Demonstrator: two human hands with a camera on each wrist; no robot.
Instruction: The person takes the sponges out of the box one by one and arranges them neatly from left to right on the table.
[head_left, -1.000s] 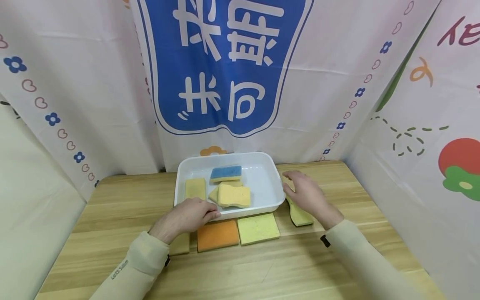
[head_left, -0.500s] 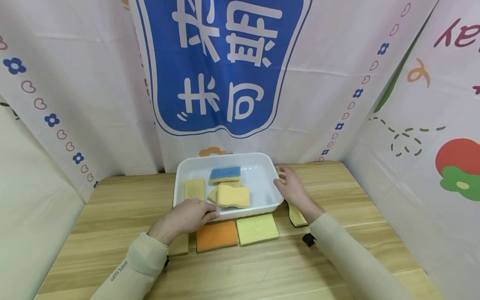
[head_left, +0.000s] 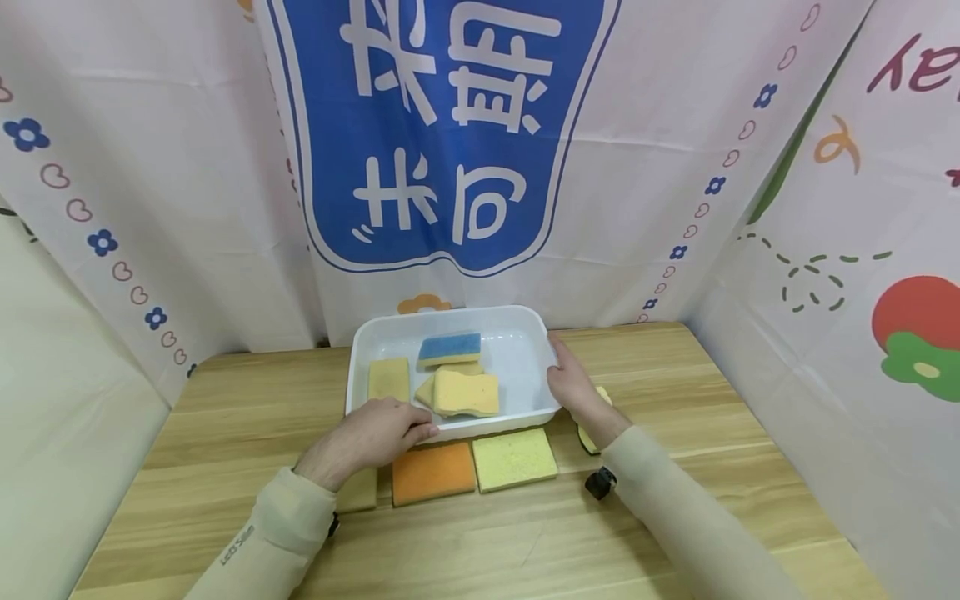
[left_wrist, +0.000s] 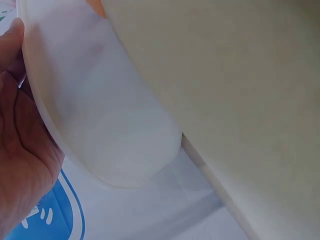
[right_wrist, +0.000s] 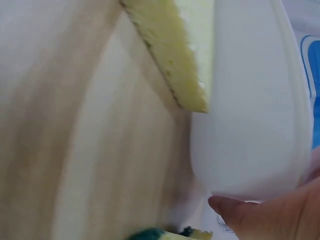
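White plastic tray (head_left: 522, 362) lies just beyond the orange sponge (head_left: 433, 475), long axis left-to-right | our left hand (head_left: 372, 433), nearer that sponge, grips the tray's near rim | our right hand (head_left: 576, 387), well right of the sponge, grips the tray's short end

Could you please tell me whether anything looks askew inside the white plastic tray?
Slightly: in the white plastic tray, a wavy-edged pale-yellow sponge sits askew atop another yellow sponge whose corner pokes out crookedly.
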